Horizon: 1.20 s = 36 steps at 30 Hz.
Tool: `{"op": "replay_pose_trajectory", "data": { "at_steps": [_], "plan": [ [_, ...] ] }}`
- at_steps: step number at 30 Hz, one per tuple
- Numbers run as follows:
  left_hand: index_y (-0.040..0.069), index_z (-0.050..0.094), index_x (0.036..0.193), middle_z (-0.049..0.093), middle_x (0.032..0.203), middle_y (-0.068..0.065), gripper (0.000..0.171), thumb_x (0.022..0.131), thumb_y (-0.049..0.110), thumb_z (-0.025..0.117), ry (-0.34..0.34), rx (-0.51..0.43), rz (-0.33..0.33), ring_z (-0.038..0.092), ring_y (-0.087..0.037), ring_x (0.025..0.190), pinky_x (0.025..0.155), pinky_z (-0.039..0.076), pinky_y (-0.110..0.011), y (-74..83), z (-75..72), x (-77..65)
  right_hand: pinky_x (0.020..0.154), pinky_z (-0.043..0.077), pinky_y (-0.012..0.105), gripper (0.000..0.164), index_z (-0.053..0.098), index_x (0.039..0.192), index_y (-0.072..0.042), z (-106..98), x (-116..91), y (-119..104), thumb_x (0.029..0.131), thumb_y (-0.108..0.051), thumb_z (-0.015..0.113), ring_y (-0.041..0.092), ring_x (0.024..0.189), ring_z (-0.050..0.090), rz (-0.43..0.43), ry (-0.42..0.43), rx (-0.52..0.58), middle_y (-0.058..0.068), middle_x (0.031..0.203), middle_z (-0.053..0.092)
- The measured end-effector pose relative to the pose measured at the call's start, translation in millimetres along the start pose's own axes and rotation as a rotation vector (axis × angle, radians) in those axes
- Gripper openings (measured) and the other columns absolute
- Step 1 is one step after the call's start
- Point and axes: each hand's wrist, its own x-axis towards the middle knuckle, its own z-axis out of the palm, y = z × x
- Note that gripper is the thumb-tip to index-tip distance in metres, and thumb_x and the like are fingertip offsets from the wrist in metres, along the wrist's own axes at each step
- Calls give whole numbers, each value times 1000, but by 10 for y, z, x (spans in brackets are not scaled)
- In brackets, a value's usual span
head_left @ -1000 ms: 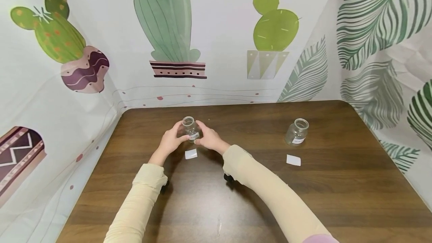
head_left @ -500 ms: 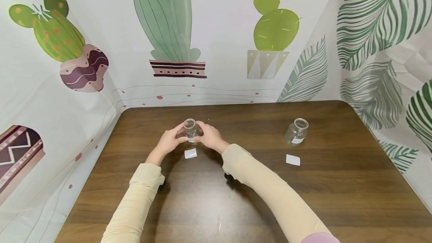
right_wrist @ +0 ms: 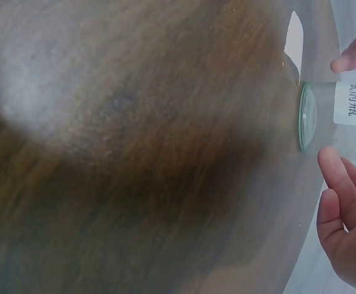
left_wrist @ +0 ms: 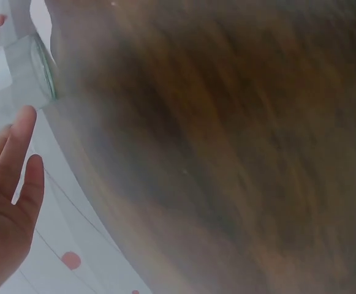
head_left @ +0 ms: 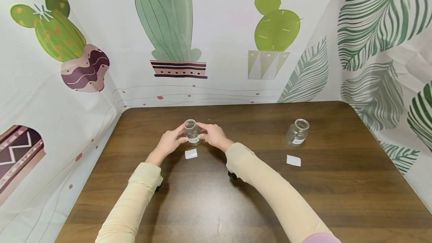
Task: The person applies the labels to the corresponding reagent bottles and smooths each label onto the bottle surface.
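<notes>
A small clear glass reagent bottle with no lid stands upright at the back left of the table, a white label with Chinese characters on its front. My left hand holds it from the left, thumb near the label and forefinger by the neck. From the right, my right hand pinches it between thumb and forefinger. The other fingers of both hands stay extended in the wrist views. Just in front of the bottle lies a white paper slip.
A second labelled glass bottle stands at the back right, another white slip lying before it. The brown wooden table meets a cloth backdrop printed with cacti and leaves at its rear edge.
The bottle has shifted very slightly toward me and right. The right thumb, which covered the label half a second ago, has drawn back to the right, and the label shows again.
</notes>
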Motion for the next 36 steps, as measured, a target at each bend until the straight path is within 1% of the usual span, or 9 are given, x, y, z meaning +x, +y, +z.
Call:
{"op": "replay_pose_trajectory", "data": {
  "at_steps": [4, 8, 13, 15, 19, 23, 28, 32, 36],
  "plan": [
    [18, 39, 131, 64, 106, -9, 62, 76, 24, 66, 32, 65, 26, 64, -26, 78, 73, 47, -44, 9, 21, 7, 70, 46, 28, 55, 42, 131, -25, 8, -14, -11, 79, -28, 63, 11, 76, 63, -6, 14, -58, -1, 100, 67],
    [17, 41, 128, 68, 93, -11, 61, 74, 23, 69, 65, 108, 46, 65, -24, 73, 67, 48, -41, 16, 54, 6, 72, 47, 34, 56, 42, 130, -28, 43, -33, -18, 78, -28, 65, 18, 90, 62, -6, 50, -101, -3, 99, 67],
    [16, 38, 126, 65, 66, -8, 66, 71, 23, 73, 114, 186, 80, 59, -19, 57, 55, 45, -38, 8, 110, -2, 68, 48, 34, 57, 40, 130, -29, 101, -44, -5, 79, -26, 65, 21, 84, 63, -24, 91, -122, -2, 98, 67],
    [15, 36, 126, 62, 61, -5, 68, 70, 24, 73, 122, 213, 83, 55, -16, 52, 51, 43, -36, 11, 131, 3, 66, 48, 34, 58, 39, 130, -28, 118, -53, -3, 78, -26, 65, 21, 81, 64, -34, 96, -137, -1, 98, 67],
    [10, 35, 125, 61, 61, -2, 71, 68, 27, 74, 106, 212, 65, 54, -14, 51, 50, 42, -33, 42, 165, 11, 61, 48, 34, 63, 34, 130, -27, 160, -73, -6, 77, -30, 67, 21, 76, 64, -30, 95, -173, 0, 97, 66],
    [5, 31, 128, 59, 61, -2, 79, 68, 34, 74, 84, 203, 29, 54, -13, 51, 48, 41, -31, 77, 191, 22, 52, 46, 32, 66, 30, 128, -26, 201, -81, -8, 75, -37, 67, 21, 68, 63, -35, 109, -225, 4, 89, 67],
    [5, 28, 131, 56, 58, -3, 79, 72, 39, 69, 54, 210, -1, 50, -16, 49, 48, 41, -34, 99, 169, 24, 44, 40, 29, 65, 31, 126, -25, 208, -83, 11, 74, -46, 63, 19, 53, 57, -62, 134, -238, 4, 77, 66],
    [7, 30, 130, 59, 60, -9, 68, 79, 38, 62, 49, 203, 26, 55, -22, 52, 53, 44, -39, 95, 132, 5, 46, 41, 27, 61, 34, 130, -27, 171, -80, 54, 78, -48, 56, 15, 51, 54, -88, 116, -180, 1, 79, 66],
    [10, 32, 130, 67, 75, -16, 61, 81, 34, 60, 73, 191, 93, 63, -29, 61, 58, 48, -41, 68, 109, -18, 53, 45, 26, 59, 33, 135, -23, 133, -77, 93, 83, -45, 50, 11, 56, 58, -122, 78, -144, 0, 90, 69]
  ]
}}
